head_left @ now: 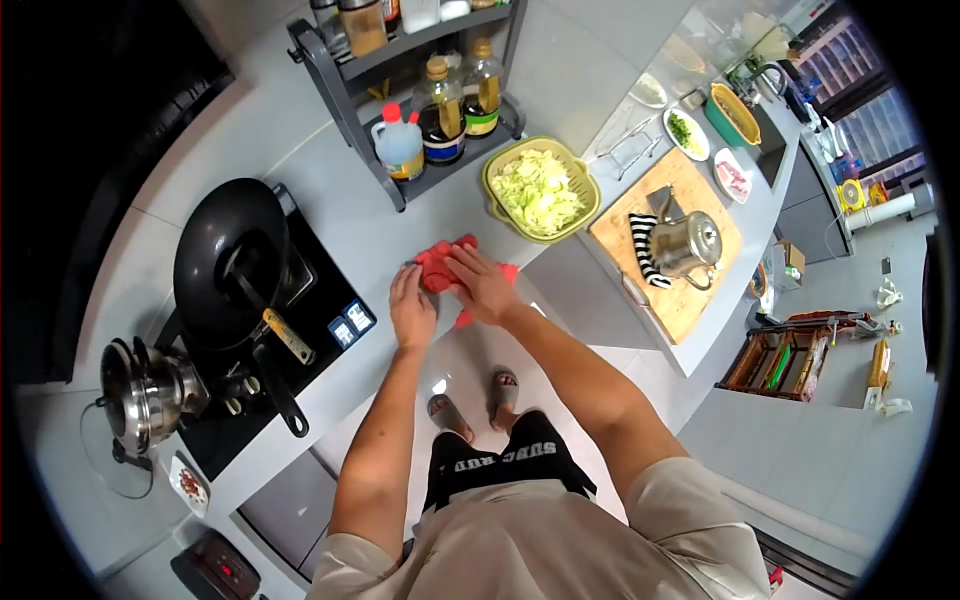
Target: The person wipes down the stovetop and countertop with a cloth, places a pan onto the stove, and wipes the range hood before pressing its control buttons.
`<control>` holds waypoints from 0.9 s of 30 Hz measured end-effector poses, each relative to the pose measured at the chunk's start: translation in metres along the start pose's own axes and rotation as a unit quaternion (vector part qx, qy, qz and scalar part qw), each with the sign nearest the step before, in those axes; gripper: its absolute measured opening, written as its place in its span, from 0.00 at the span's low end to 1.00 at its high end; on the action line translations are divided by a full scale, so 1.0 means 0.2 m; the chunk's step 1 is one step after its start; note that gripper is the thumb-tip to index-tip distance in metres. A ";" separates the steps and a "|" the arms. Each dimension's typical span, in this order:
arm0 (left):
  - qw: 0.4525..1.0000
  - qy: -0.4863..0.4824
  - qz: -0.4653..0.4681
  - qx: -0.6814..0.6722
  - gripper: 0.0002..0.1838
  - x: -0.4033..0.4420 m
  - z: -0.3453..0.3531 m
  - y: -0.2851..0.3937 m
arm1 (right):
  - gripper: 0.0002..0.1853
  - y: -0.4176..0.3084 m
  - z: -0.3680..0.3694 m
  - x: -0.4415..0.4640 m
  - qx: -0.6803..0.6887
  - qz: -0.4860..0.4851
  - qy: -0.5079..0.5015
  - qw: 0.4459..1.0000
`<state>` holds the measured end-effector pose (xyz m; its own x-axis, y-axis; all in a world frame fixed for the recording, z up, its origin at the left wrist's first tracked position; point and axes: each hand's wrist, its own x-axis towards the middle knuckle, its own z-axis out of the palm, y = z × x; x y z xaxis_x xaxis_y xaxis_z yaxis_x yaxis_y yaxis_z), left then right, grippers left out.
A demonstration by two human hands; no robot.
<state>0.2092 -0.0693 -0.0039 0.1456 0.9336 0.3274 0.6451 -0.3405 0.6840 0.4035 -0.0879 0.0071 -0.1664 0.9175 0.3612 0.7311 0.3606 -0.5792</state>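
Note:
A bunched red cloth (436, 272) lies at the front edge of the grey counter, and a corner of it hangs below my wrist. My right hand (484, 287) presses over the cloth from the right, its fingers closed on the folds. At the cloth's left side is my left hand (411, 308), fingers close together and gripping its edge; part of that grip is hidden. Just beyond my right hand stands a yellow-green colander (494, 205) heaped with shredded cabbage (540, 190).
Left is a black cooktop (335, 285) with a wok (228, 250), spatula (285, 330) and steel pot (140, 395). A bottle rack (375, 175) stands behind. Right, a cutting board (615, 235) holds a steel kettle (685, 245), striped cloth (645, 250) and cleaver (664, 203).

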 end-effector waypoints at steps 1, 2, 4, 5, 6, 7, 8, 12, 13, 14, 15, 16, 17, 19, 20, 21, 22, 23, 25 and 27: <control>1.000 -0.001 -0.015 -0.019 0.24 0.02 0.02 0.07 | 0.26 0.00 -0.09 -0.05 -0.003 0.026 0.035 0.999; 0.999 -0.003 -0.032 -0.037 0.24 0.04 0.07 0.14 | 0.25 0.00 -0.19 -0.10 -0.004 0.052 0.068 0.996; 0.997 -0.011 -0.047 -0.055 0.22 0.10 0.16 0.29 | 0.23 0.04 -0.37 -0.14 -0.035 0.122 0.165 0.978; 0.993 -0.043 -0.077 -0.076 0.21 0.13 0.21 0.35 | 0.21 0.06 -0.47 -0.16 -0.063 0.165 0.227 0.958; 0.987 -0.073 -0.107 -0.097 0.21 0.16 0.28 0.40 | 0.22 0.15 -0.54 -0.15 -0.069 0.219 0.262 0.937; 0.978 -0.102 -0.138 -0.117 0.21 0.18 0.34 0.46 | 0.23 0.25 -0.62 -0.13 -0.072 0.271 0.295 0.913; 0.974 -0.092 -0.156 -0.136 0.20 0.20 0.41 0.52 | 0.24 0.34 -0.70 -0.09 -0.042 0.337 0.287 0.896; 0.947 -0.109 -0.244 -0.180 0.18 0.33 0.55 0.73 | 0.34 0.74 -0.83 -0.03 -0.032 0.424 0.247 0.871; 0.936 -0.129 -0.270 -0.187 0.17 0.36 0.56 0.79 | 0.34 0.79 -0.85 -0.02 0.022 0.449 0.222 0.865; 0.931 -0.094 -0.287 -0.208 0.16 0.38 0.57 0.85 | 0.34 0.83 -0.86 0.00 0.076 0.470 0.197 0.857; 0.931 -0.081 -0.298 -0.196 0.16 0.40 0.61 0.86 | 0.34 0.87 -0.87 0.03 0.129 0.488 0.171 0.846; 0.930 -0.067 -0.311 -0.184 0.17 0.41 0.65 0.85 | 0.30 1.03 -0.79 -0.01 0.152 0.456 0.148 0.864; 0.928 -0.053 -0.328 -0.170 0.17 0.40 0.68 0.83 | 0.27 1.12 -0.76 -0.03 0.166 0.428 0.146 0.876; 0.934 -0.006 -0.318 -0.164 0.15 0.36 0.70 0.80 | 0.20 1.13 -0.72 -0.04 0.195 0.373 0.143 0.896; 0.932 0.018 -0.320 -0.169 0.15 0.35 0.68 0.80 | 0.17 1.09 -0.74 -0.04 0.162 0.369 0.127 0.907; 0.930 0.041 -0.319 -0.175 0.14 0.35 0.66 0.80 | 0.17 1.02 -0.74 -0.02 0.175 0.365 0.131 0.905; 0.931 0.047 -0.328 -0.153 0.13 0.34 0.66 0.72 | 0.17 0.96 -0.74 0.00 0.186 0.360 0.135 0.904; 0.927 0.065 -0.328 -0.169 0.13 0.33 0.60 0.71 | 0.16 0.78 -0.78 0.06 0.260 0.370 0.143 0.880; 0.920 0.101 -0.324 -0.199 0.13 0.31 0.40 0.69 | 0.15 0.52 -0.78 0.12 0.351 0.375 0.139 0.847; 0.917 0.166 -0.319 -0.173 0.12 0.26 0.22 0.67 | 0.15 0.39 -0.71 0.15 0.396 0.361 0.109 0.837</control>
<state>0.3361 -0.0620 0.0753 -0.4519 0.8892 -0.0715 0.2336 0.1953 0.9525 0.5497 -0.0556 0.0772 0.3185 0.9228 -0.2169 -0.0929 -0.1973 -0.9759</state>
